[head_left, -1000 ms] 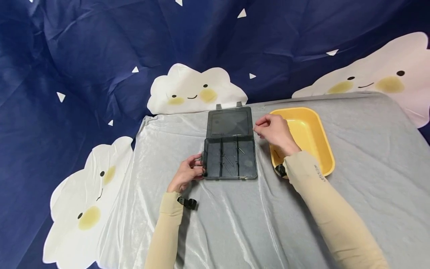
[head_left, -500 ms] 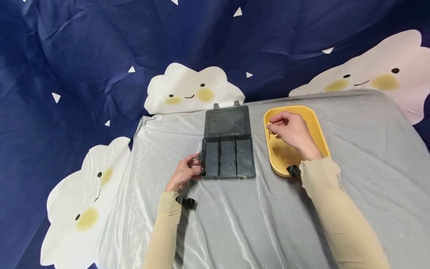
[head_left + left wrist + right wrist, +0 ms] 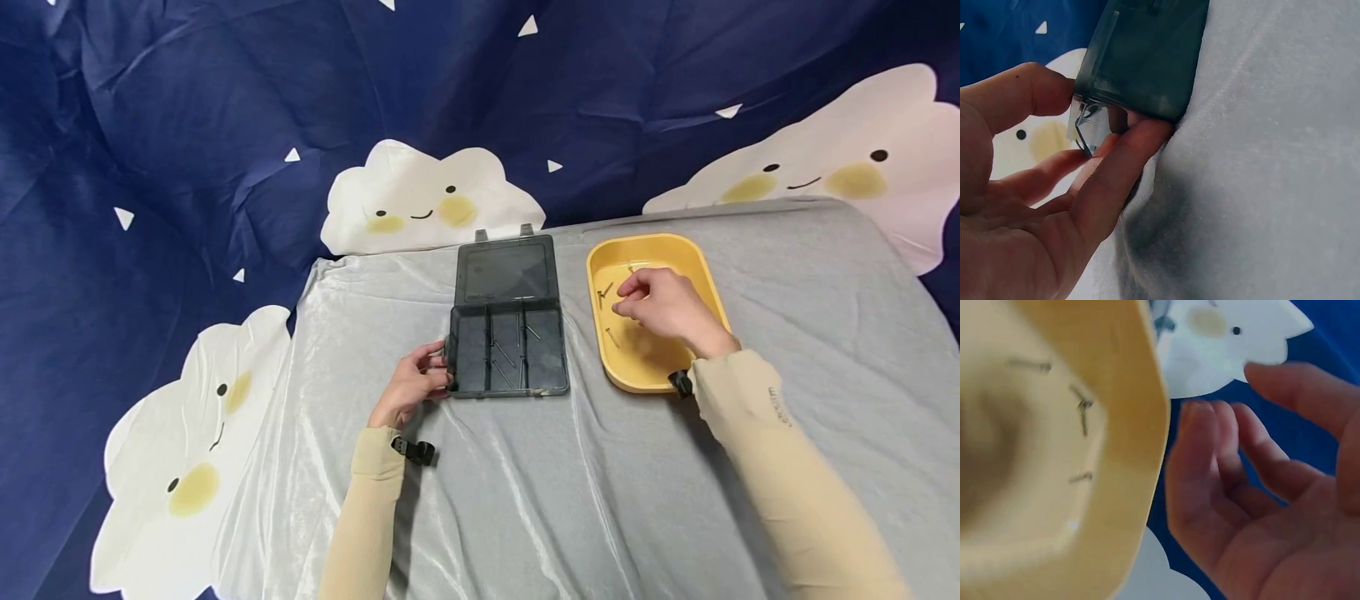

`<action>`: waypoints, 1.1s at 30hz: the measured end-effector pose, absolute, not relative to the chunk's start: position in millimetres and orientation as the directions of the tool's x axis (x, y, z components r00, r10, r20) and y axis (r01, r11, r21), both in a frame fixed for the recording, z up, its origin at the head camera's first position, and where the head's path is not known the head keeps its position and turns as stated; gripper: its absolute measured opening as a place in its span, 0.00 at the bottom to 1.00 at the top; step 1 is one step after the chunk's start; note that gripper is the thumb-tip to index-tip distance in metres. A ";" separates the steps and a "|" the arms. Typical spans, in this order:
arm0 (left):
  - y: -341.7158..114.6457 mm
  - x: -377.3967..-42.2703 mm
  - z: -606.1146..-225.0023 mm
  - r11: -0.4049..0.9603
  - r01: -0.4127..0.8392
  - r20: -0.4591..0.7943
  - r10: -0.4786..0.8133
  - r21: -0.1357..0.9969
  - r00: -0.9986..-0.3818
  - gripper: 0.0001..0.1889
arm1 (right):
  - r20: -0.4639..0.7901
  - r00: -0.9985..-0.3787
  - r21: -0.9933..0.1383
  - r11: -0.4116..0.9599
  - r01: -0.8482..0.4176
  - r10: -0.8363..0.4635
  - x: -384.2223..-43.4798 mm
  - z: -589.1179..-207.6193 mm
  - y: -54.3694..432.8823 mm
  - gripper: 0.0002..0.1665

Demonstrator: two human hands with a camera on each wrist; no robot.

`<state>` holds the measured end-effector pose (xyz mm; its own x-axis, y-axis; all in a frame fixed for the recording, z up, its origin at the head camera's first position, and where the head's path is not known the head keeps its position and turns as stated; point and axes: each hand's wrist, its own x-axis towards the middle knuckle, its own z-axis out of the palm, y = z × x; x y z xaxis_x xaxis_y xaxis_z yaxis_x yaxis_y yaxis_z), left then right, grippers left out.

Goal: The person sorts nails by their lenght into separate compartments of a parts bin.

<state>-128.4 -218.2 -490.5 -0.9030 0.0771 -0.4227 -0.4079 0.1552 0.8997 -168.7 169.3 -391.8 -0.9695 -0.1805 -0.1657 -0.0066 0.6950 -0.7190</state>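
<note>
My left hand [image 3: 411, 385] grips the left side of a dark translucent compartment box [image 3: 471, 350]. In the left wrist view the thumb presses the rim of the box [image 3: 1147, 62] while the other fingers lie against its side, around a wire-like clasp [image 3: 1082, 134]. The lid [image 3: 506, 271] is folded back, and several thin screws [image 3: 504, 353] lie in the compartments. My right hand [image 3: 671, 308] hovers over a yellow tray [image 3: 716, 287], its fingers bent loosely with a gap to the thumb. Several screws [image 3: 612, 337] lie on the tray floor, seen in the right wrist view as small screws [image 3: 1084, 417].
Grey velvety cloth [image 3: 517, 475] covers the table, with soft folds in front of the box. A dark blue backdrop [image 3: 600, 100] with printed clouds stands behind and to the left. The tray sits a short way right of the box.
My right hand has moved from beside the box lid rightward over the tray, and its thumb and fingers have parted. The left hand has stayed at the box.
</note>
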 end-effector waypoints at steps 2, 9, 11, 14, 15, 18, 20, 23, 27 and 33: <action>-218.7 -128.4 -490.5 0.154 -0.409 -0.424 0.074 0.899 -0.903 0.35 | -0.162 -0.961 -0.662 0.747 -0.063 -0.224 -176.3 -392.2 171.4 0.14; -219.7 -128.3 -490.0 0.155 -0.401 -0.415 0.071 0.903 -0.907 0.35 | -0.179 -0.930 -0.583 0.796 -0.162 -0.320 -204.8 -395.9 174.4 0.12; -219.6 -128.0 -489.6 0.161 -0.399 -0.414 0.068 0.903 -0.908 0.35 | -0.190 -0.922 -0.575 0.800 -0.175 -0.338 -211.5 -399.9 173.4 0.12; -219.2 -127.7 -489.1 0.175 -0.393 -0.409 0.068 0.903 -0.910 0.35 | -0.221 -0.907 -0.541 0.819 -0.193 -0.359 -218.2 -408.5 170.6 0.10; -219.0 -127.8 -489.2 0.177 -0.392 -0.408 0.070 0.903 -0.910 0.35 | -0.240 -0.899 -0.533 0.824 -0.193 -0.365 -219.5 -411.8 169.8 0.09; -219.4 -128.1 -489.5 0.177 -0.391 -0.408 0.072 0.903 -0.910 0.35 | -0.308 -0.872 -0.513 0.838 -0.184 -0.381 -220.7 -420.8 165.5 0.07; -220.0 -128.6 -490.2 0.177 -0.391 -0.409 0.076 0.903 -0.910 0.35 | -0.352 -0.853 -0.513 0.842 -0.169 -0.386 -218.8 -425.4 162.3 0.08; -220.7 -129.0 -490.8 0.169 -0.394 -0.411 0.080 0.904 -0.908 0.35 | -0.402 -0.832 -0.518 0.844 -0.137 -0.382 -216.1 -430.9 158.6 0.10; -221.1 -129.5 -491.2 0.160 -0.398 -0.414 0.083 0.903 -0.906 0.35 | -0.412 -0.831 -0.505 0.853 -0.133 -0.374 -214.7 -438.0 155.0 0.11; -220.8 -129.6 -490.8 0.169 -0.399 -0.416 0.080 0.901 -0.906 0.36 | -0.415 -0.837 -0.478 0.868 -0.133 -0.357 -212.8 -443.9 150.4 0.10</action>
<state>-129.6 -220.8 -490.8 -0.9057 0.0796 -0.4164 -0.3994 0.1692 0.9010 -212.8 150.4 -443.9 -0.8370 -0.3569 -0.4147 -0.1333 0.8681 -0.4781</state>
